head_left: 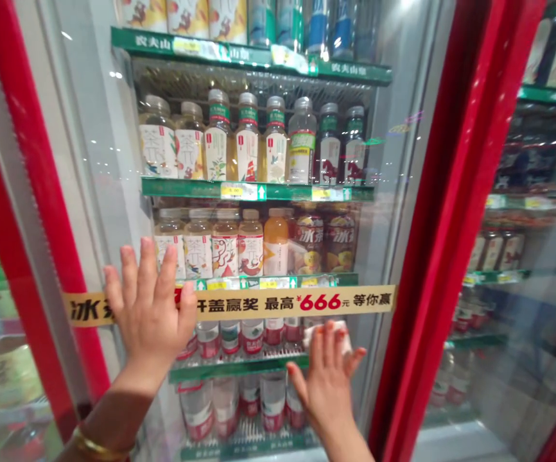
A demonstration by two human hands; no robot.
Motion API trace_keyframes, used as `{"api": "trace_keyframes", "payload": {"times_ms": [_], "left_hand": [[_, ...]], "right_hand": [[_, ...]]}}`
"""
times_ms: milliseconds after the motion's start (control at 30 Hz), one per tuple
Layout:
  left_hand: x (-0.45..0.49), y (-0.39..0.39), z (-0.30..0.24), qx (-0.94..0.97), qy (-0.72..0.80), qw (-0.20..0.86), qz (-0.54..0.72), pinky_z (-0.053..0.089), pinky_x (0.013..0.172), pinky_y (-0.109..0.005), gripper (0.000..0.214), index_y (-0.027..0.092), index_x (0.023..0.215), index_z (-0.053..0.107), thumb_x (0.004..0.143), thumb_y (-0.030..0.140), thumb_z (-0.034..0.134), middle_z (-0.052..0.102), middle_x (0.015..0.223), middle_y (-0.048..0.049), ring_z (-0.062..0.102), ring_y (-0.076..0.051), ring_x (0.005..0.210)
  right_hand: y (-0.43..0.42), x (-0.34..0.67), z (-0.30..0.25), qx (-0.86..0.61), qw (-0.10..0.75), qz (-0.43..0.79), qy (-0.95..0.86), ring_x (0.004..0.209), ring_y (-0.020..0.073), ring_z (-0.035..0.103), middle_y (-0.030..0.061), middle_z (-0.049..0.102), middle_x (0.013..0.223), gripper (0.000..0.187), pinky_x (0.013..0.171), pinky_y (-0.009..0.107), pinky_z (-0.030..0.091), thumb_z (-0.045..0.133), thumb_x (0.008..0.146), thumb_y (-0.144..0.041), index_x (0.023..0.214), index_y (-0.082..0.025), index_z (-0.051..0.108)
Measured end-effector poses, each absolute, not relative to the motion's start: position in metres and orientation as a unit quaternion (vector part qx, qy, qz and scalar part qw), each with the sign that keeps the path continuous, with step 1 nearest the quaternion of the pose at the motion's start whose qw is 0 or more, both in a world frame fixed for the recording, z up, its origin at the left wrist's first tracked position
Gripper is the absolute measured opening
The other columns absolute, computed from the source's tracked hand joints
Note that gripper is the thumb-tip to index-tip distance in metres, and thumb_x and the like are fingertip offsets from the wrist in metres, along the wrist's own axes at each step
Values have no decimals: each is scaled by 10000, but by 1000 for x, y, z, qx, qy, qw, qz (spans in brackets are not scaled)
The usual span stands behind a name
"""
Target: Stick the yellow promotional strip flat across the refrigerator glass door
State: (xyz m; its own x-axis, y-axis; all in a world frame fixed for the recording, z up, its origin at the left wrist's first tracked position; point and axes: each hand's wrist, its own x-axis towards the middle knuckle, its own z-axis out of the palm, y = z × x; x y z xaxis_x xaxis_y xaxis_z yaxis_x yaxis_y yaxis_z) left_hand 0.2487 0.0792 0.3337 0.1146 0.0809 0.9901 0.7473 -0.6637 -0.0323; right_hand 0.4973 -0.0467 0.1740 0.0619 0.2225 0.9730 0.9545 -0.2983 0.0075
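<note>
My left hand [150,308] lies flat with fingers spread on the glass door [379,160] of a drinks fridge. It covers part of a yellow sticker strip [249,305] with black and red print. Lower and to the right, my right hand [329,378] presses a white cloth [345,333] against the glass just under the strip. Its fingers are stretched over the cloth, which is mostly hidden behind them; whether it is cloth or tissue I cannot tell. A gold bangle [97,446] circles my left wrist.
Behind the glass, green-edged shelves [259,188] hold rows of bottled drinks [248,138]. Red door frames [444,192] run up both sides. Another fridge section [494,250] with bottles stands at the right, and more goods [8,372] show at the left.
</note>
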Motion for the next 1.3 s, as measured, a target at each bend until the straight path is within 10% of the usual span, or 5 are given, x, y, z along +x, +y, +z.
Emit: {"api": "trace_keyframes", "payload": {"times_ms": [167, 467, 700, 1100, 1300], "left_hand": [[249, 78, 334, -696, -313, 268, -589, 34, 1421, -616, 816, 367, 1753, 129, 1048, 310, 537, 37, 1848, 46, 48, -299, 1726], [242, 72, 318, -706, -248, 217, -627, 163, 1402, -608, 716, 382, 1750, 126, 1070, 295, 336, 216, 1833, -1, 207, -271, 1701], [262, 33, 263, -845, -151, 197, -474, 281, 1378, -441, 741, 228, 1757, -27, 1098, 511, 159, 318, 1792, -81, 259, -197, 1681], [256, 70, 303, -617, -414, 227, -630, 64, 1375, -712, 815, 153, 1742, -79, 1110, 519, 283, -111, 1829, -199, -117, -368, 1707], [256, 50, 234, -741, -277, 420, -444, 97, 1428, -415, 1268, 198, 1757, 147, 808, 1012, 356, 63, 1850, -102, 62, -291, 1726]], "right_hand": [[-42, 506, 215, -667, 500, -400, -382, 1680, 448, -62, 189, -70, 1805, 882, 1204, 941, 153, 414, 1077, -456, 1747, -153, -74], [10, 381, 246, -542, 411, -441, -586, 1713, 326, -39, 152, 137, 1822, 965, 1380, 682, 92, 559, 1006, -474, 1750, -99, 72], [-27, 416, 246, -424, 457, -355, -697, 1711, 337, -20, 210, -77, 1831, 985, 1300, 556, 389, 488, 975, -314, 1715, -26, -94], [-67, 586, 245, -526, 454, -519, -498, 1691, 366, 191, 131, 210, 1812, 717, 1344, 706, 206, 429, 1083, -376, 1745, -200, 218], [-63, 585, 231, -519, 472, -512, -495, 1666, 382, 271, 137, 309, 1779, 694, 1325, 718, 248, 425, 1069, -417, 1727, -232, 305]]}}
